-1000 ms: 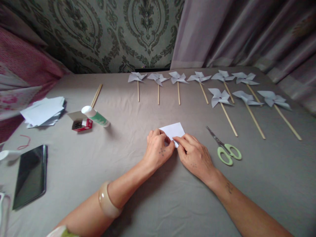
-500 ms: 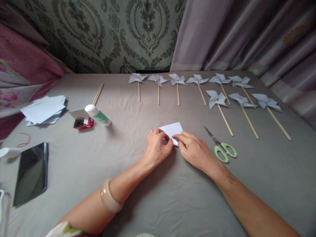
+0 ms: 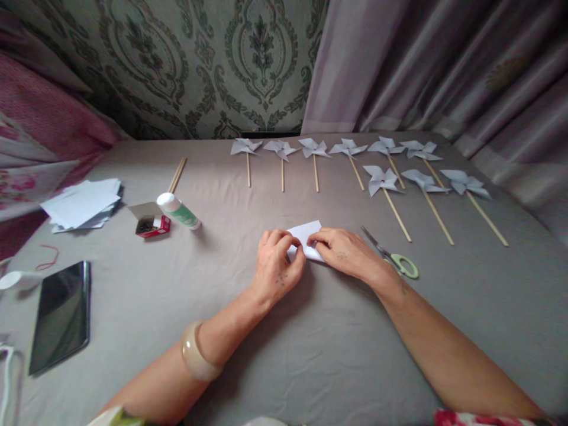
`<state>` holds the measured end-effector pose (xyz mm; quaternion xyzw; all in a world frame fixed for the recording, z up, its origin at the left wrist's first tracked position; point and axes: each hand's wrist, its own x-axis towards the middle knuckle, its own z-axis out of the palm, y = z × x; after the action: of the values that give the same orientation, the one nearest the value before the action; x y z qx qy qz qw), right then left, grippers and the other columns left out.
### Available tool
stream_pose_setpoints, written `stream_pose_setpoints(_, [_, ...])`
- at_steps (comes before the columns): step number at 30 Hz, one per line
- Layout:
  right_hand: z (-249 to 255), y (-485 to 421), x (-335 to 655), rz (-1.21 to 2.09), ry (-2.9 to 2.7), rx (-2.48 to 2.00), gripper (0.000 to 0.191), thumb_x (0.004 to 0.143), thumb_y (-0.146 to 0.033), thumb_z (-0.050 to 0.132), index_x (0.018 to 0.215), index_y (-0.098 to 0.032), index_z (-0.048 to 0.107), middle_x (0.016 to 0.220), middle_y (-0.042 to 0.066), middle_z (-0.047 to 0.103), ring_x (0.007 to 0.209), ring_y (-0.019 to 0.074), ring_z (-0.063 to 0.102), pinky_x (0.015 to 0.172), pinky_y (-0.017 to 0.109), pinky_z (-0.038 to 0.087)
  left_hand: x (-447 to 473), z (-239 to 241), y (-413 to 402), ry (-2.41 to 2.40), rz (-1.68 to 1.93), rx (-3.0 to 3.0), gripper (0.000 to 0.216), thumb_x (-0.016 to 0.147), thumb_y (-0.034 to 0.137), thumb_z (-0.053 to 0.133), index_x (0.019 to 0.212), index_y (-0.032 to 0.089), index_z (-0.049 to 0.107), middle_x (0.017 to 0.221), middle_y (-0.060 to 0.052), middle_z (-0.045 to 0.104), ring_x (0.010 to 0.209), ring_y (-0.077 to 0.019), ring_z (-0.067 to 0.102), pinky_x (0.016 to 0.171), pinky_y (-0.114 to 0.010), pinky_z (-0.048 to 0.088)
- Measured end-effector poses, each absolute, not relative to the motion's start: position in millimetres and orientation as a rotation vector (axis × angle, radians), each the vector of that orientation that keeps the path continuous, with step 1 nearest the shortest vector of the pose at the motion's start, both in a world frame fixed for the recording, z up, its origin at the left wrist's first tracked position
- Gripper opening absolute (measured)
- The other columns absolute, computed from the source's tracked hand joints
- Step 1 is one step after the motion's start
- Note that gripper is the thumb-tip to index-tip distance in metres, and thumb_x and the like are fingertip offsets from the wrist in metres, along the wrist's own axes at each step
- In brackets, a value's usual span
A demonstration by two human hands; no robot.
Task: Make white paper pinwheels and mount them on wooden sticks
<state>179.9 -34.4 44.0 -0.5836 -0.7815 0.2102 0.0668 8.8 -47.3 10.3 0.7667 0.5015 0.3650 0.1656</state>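
Note:
A small folded white paper point(image 3: 305, 232) lies on the grey cloth surface point(image 3: 310, 355) in the middle. My left hand point(image 3: 277, 266) presses on its left part with fingers curled. My right hand point(image 3: 344, 253) lies across its right part, fingers pinched down on the fold. Most of the paper is hidden under the two hands. Green-handled scissors point(image 3: 397, 260) lie just right of my right hand, partly behind the wrist.
Several white paper pinwheels on wooden sticks point(image 3: 381, 177) lie in rows at the back. A glue stick point(image 3: 180, 211), a small red box point(image 3: 151, 223), spare sticks point(image 3: 176, 173), a paper stack point(image 3: 82, 204) and a dark phone point(image 3: 60, 316) sit at the left.
The camera tilted, so everything shifted slightly. My right hand slid further over the paper toward the left, covering more of it; the left hand stayed on it.

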Motion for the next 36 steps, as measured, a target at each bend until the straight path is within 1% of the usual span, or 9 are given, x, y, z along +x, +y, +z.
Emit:
stream_pose_setpoints(6, [47.7, -47.3, 182.3, 0.597, -2.439, -1.776, 0.036, 0.092, -0.019, 0.040, 0.113, -0.026, 0.069, 0.118, 0.004, 0.068, 0.111, 0.0212, 0.060, 0.090, 0.031, 0.041, 11.5, 5.2, -56.5, 1.200, 0.823, 2.649, 0.017, 0.088, 0.020, 0.052, 0.095, 0.018, 0.068, 0.087, -0.007, 0.065, 0.083, -0.0209, 0.053, 0.075, -0.035, 0.045])
stream_pose_setpoints(11, [50.5, -49.1, 182.7, 0.577, -2.488, -1.786, 0.039, 0.090, -0.017, 0.040, 0.115, -0.027, 0.069, 0.117, 0.006, 0.069, 0.110, 0.0227, 0.061, 0.090, 0.033, 0.043, 15.7, 6.6, -62.9, 1.199, 0.581, 2.805, 0.022, 0.090, 0.022, 0.050, 0.105, 0.019, 0.066, 0.088, -0.007, 0.064, 0.085, -0.0225, 0.052, 0.073, -0.035, 0.044])
stream_pose_setpoints(17, [53.6, -44.3, 183.9, 0.609, -2.449, -1.829, 0.041, 0.086, -0.017, 0.043, 0.116, -0.028, 0.069, 0.120, 0.006, 0.069, 0.110, 0.0238, 0.062, 0.089, 0.034, 0.044, 17.2, 5.1, -60.8, 1.182, 0.560, 2.910, 0.025, 0.094, 0.024, 0.047, 0.112, 0.020, 0.064, 0.087, -0.007, 0.064, 0.084, -0.0227, 0.051, 0.071, -0.035, 0.042])
stream_pose_setpoints(20, [54.3, -42.2, 186.3, 0.663, -2.418, -1.812, 0.038, 0.085, -0.020, 0.047, 0.113, -0.029, 0.071, 0.114, 0.006, 0.071, 0.104, 0.0243, 0.065, 0.083, 0.032, 0.045, 18.2, 3.7, -59.3, 1.163, 0.510, 2.963, 0.022, 0.093, 0.020, 0.047, 0.106, 0.020, 0.066, 0.088, -0.007, 0.064, 0.084, -0.0223, 0.051, 0.071, -0.034, 0.041])
stream_pose_setpoints(23, [47.3, -39.5, 191.8, 0.761, -2.330, -1.719, 0.038, 0.082, -0.020, 0.048, 0.111, -0.029, 0.072, 0.106, 0.005, 0.074, 0.094, 0.0207, 0.066, 0.076, 0.027, 0.045, 18.4, 2.2, -58.1, 1.152, 0.486, 2.997, 0.021, 0.092, 0.018, 0.050, 0.102, 0.021, 0.067, 0.089, -0.007, 0.064, 0.085, -0.0222, 0.050, 0.073, -0.034, 0.040])
stream_pose_setpoints(25, [38.4, -38.4, 197.1, 0.797, -2.211, -1.664, 0.040, 0.081, -0.018, 0.047, 0.111, -0.025, 0.072, 0.093, 0.003, 0.075, 0.078, 0.0161, 0.065, 0.068, 0.023, 0.044, 17.9, 1.6, -57.4, 1.139, 0.492, 3.010, 0.020, 0.092, 0.019, 0.051, 0.101, 0.022, 0.068, 0.090, -0.006, 0.064, 0.086, -0.0222, 0.051, 0.074, -0.034, 0.039])
stream_pose_setpoints(27, [28.8, -39.1, 203.3, 0.794, -2.065, -1.651, 0.041, 0.080, -0.017, 0.046, 0.112, -0.021, 0.071, 0.076, 0.001, 0.073, 0.061, 0.0121, 0.059, 0.058, 0.021, 0.041, 16.7, 1.6, -56.6, 1.121, 0.506, 3.019, 0.020, 0.092, 0.019, 0.051, 0.102, 0.022, 0.068, 0.092, -0.006, 0.064, 0.088, -0.0222, 0.051, 0.075, -0.034, 0.038])
stream_pose_setpoints(29, [20.7, -42.0, 209.5, 0.781, -1.936, -1.668, 0.041, 0.080, -0.018, 0.046, 0.112, -0.018, 0.071, 0.067, -0.001, 0.069, 0.051, 0.0105, 0.051, 0.051, 0.021, 0.036, 14.6, 2.3, -55.6, 1.101, 0.517, 3.025, 0.020, 0.092, 0.018, 0.051, 0.103, 0.023, 0.067, 0.095, -0.006, 0.065, 0.089, -0.0222, 0.050, 0.075, -0.034, 0.038])
stream_pose_setpoints(36, [6.6, -59.0, 219.0, 0.781, -1.737, -1.765, 0.036, 0.080, -0.022, 0.047, 0.106, -0.018, 0.072, 0.059, -0.001, 0.064, 0.046, 0.0124, 0.049, 0.047, 0.023, 0.035, 1.3, 4.5, -49.9, 1.079, 0.552, 3.019, 0.025, 0.090, 0.013, 0.050, 0.104, 0.023, 0.067, 0.106, -0.007, 0.065, 0.097, -0.0230, 0.050, 0.080, -0.037, 0.036])
